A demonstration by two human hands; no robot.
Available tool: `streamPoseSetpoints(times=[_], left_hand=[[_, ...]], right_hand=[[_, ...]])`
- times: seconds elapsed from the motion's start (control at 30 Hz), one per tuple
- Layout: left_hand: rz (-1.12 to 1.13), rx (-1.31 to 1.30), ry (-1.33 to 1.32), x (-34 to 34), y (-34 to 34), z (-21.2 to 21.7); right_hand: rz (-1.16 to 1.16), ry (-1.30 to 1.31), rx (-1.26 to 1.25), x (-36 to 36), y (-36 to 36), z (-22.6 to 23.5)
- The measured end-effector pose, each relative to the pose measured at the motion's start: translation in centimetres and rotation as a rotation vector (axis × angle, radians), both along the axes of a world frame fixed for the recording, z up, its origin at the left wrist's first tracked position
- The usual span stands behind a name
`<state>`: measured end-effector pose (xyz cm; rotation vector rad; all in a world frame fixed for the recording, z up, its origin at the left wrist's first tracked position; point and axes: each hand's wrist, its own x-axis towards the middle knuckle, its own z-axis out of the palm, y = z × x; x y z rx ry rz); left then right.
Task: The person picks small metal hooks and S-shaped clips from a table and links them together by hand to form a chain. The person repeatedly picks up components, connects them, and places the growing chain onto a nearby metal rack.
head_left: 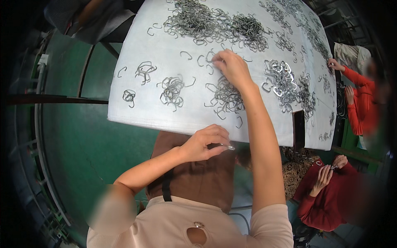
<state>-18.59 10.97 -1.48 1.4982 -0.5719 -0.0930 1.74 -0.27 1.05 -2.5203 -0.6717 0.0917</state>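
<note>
Your right hand [231, 68] pinches a wire hook [210, 62] on the white tabletop [165, 115]; your left hand [204, 142] grips a metal piece [228, 146] at the near edge (bare tabletop lies leftward).

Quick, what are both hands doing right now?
Left hand: closed, pinching a small metal piece near the table edge.
Right hand: fingers curled down on the loose wire clips on the table; whether it grips one cannot be told.

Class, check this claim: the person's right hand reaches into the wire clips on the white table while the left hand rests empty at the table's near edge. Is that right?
Not quite. The head view shows the left hand pinching a small metal piece, not empty. The right hand does reach into the wire clips on the white table.
</note>
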Motion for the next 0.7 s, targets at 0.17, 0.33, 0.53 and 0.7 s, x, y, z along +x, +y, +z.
streamPoseSetpoints(times=[0.17,0.33,0.53,0.7], left_hand=[[0.006,0.002,-0.023,-0.3,0.1,-0.1],[0.045,0.027,-0.052,-0.6,-0.1,0.4],[0.103,0.022,-0.075,-1.3,-1.3,0.6],[0.192,0.063,-0.102,-1.9,-2.0,1.3]], right_hand=[[0.071,0.066,-0.200,2.1,1.3,0.1],[-0.052,0.222,0.173,0.3,-1.1,1.0],[-0.390,0.478,0.949,-11.9,-6.3,5.2],[-0.631,0.377,1.137,-23.3,-7.3,7.1]])
